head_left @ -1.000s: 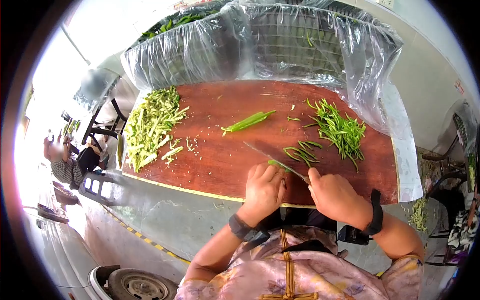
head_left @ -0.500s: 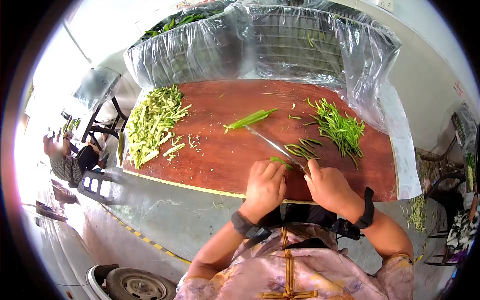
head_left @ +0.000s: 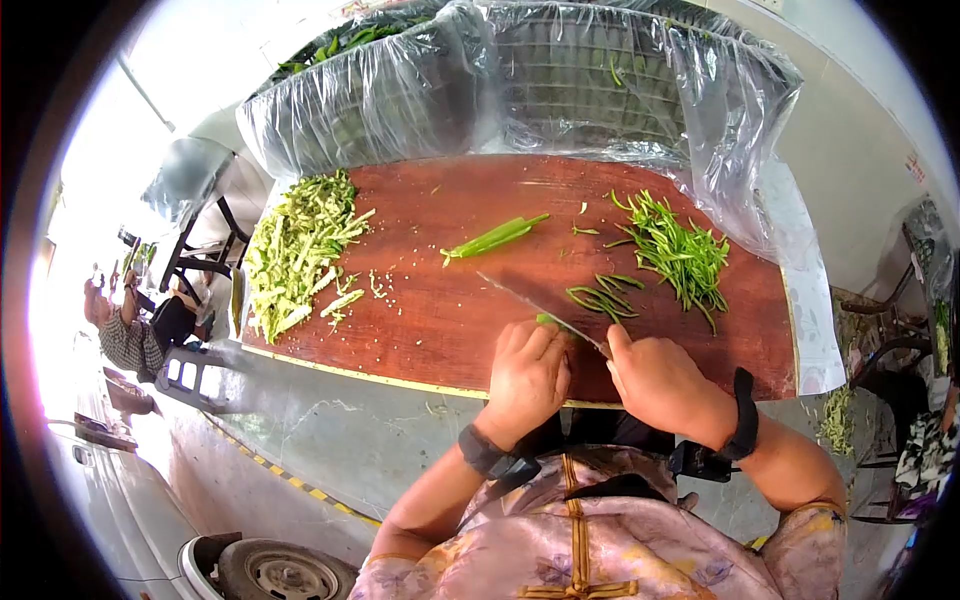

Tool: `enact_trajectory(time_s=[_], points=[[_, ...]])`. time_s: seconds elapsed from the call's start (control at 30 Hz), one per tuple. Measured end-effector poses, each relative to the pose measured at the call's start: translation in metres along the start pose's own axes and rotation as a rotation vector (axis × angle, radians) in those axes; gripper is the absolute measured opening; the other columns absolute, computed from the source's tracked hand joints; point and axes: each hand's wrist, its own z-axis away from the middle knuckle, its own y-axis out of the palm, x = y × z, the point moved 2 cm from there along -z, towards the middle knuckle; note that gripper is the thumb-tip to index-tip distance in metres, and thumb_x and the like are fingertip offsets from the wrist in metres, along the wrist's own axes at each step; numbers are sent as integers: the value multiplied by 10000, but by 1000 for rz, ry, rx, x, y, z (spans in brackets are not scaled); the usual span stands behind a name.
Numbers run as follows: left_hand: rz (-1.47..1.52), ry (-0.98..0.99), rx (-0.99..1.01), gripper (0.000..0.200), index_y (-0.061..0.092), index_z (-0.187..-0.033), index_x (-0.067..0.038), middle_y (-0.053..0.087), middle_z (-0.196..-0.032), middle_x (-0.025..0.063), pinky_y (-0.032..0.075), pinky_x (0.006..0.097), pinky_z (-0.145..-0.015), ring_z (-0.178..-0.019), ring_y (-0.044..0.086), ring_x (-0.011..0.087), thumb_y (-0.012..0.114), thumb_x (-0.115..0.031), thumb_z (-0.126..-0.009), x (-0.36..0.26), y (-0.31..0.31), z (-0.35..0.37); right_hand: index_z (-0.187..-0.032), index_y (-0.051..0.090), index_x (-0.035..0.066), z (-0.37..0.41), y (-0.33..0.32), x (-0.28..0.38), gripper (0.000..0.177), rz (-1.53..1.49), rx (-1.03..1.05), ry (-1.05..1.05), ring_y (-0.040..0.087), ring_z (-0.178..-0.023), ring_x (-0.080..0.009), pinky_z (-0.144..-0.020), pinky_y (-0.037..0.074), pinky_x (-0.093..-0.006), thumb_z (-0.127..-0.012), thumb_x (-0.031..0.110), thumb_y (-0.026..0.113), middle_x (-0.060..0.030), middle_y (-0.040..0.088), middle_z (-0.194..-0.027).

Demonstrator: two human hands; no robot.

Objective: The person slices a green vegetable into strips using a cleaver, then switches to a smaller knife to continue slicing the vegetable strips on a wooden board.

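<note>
Knife point(head_left: 535, 303) in the right hand point(head_left: 660, 385), fingers closed round its handle, rests its blade on a green pepper point(head_left: 547, 321) that the left hand point(head_left: 528, 375) pins with curled fingers at the near edge of the cutting board point(head_left: 450, 320). A whole pepper point(head_left: 495, 238) lies at the board's middle, dark green strips point(head_left: 680, 255) toward its right end, a pale shredded heap point(head_left: 300, 250) at its left end, and plastic-lined crates point(head_left: 560, 90) stand behind it.
</note>
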Motion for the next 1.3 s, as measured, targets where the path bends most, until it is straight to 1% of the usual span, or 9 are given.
enact_trajectory(time_s=[0.1,0.2,0.27,0.4,0.57,1.0,1.07,1.27,1.3], points=[[20,1,-9,194,646,-942,-19,590,-952,128,449,466,-873,-961,560,345,629,-56,-752,0,0,-1,-1012,467,-53,-25,8,4,220,2,-19,-36,631,-615,-423,-540,493,-525,-927,127,562,-223,618,-643],[36,-14,30,174,643,-924,-20,581,-935,127,449,468,-865,-954,558,346,627,-53,-754,-1,-5,0,-1015,469,-43,-54,19,1,225,74,-177,-198,629,-614,-426,-536,490,-533,-926,140,567,-224,617,-645],[27,-20,22,213,646,-969,-15,596,-978,134,451,463,-884,-979,564,347,623,-46,-760,0,-3,6,-1018,467,-34,-55,19,-8,218,44,-159,-79,624,-609,-426,-536,485,-534,-930,140,565,-225,614,-646],[61,-16,-41,300,639,-1074,-12,613,-1062,146,457,454,-919,-1023,580,344,616,-39,-776,-1,-3,6,-1015,448,-29,-26,10,-22,220,-36,-309,-18,611,-623,-448,-559,472,-542,-932,130,575,-240,603,-653],[10,7,-16,285,642,-1057,-11,609,-1041,140,459,454,-909,-1013,582,344,621,-42,-775,-1,-1,5,-1015,439,-16,18,5,-11,228,-36,-114,38,618,-630,-434,-555,472,-531,-930,135,587,-229,606,-656],[-22,-15,8,301,644,-1055,-17,598,-1032,138,450,448,-889,-1015,572,336,627,-56,-757,-2,-2,4,-973,450,-10,24,1,-2,204,-19,-29,12,626,-598,-405,-537,488,-501,-926,132,588,-211,604,-628],[3,-14,11,313,642,-1061,-13,595,-1041,140,450,452,-886,-1017,566,343,627,-53,-751,-2,-3,3,-1017,461,-39,19,-1,-2,231,-14,11,22,626,-599,-408,-538,490,-496,-918,125,589,-217,605,-631],[32,-31,41,313,640,-1078,-3,603,-1052,151,456,457,-881,-989,564,358,621,-53,-769,0,-2,4,-1124,456,-103,-37,14,0,327,-11,-94,-81,620,-607,-430,-559,491,-521,-922,130,565,-233,612,-649],[21,-26,30,313,640,-1078,-3,603,-1052,151,456,457,-881,-989,564,358,621,-53,-769,0,-2,2,-1086,462,-80,-44,16,2,290,-10,-117,-118,623,-624,-440,-567,489,-537,-926,141,561,-241,613,-657]])
